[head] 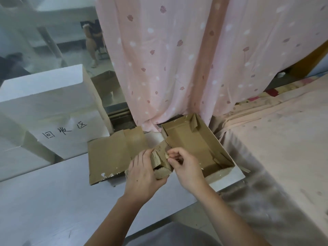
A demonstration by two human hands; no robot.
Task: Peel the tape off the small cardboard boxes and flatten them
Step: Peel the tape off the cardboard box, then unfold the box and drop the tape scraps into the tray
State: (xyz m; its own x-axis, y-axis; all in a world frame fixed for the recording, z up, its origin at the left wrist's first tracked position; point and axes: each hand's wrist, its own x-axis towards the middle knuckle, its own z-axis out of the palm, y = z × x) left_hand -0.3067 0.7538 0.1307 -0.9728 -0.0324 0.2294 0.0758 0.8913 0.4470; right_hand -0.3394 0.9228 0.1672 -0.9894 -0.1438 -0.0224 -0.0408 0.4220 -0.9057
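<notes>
A brown cardboard box (197, 148) lies opened out on the white table (53, 192), its tray part on the right still standing with upright walls. Its lid panel (106, 157) lies flat to the left. My left hand (143, 173) grips the torn, perforated near flap of the box (159, 157) from the left. My right hand (184, 164) pinches a small bit of tape or torn edge at the top of that same flap with thumb and fingertips. Both hands sit at the box's near middle.
A large white foam box (53, 110) with a handwritten paper label stands at the left rear of the table. A pink patterned curtain (177, 59) hangs just behind the cardboard. A bed with a peach sheet (275, 148) borders the table on the right.
</notes>
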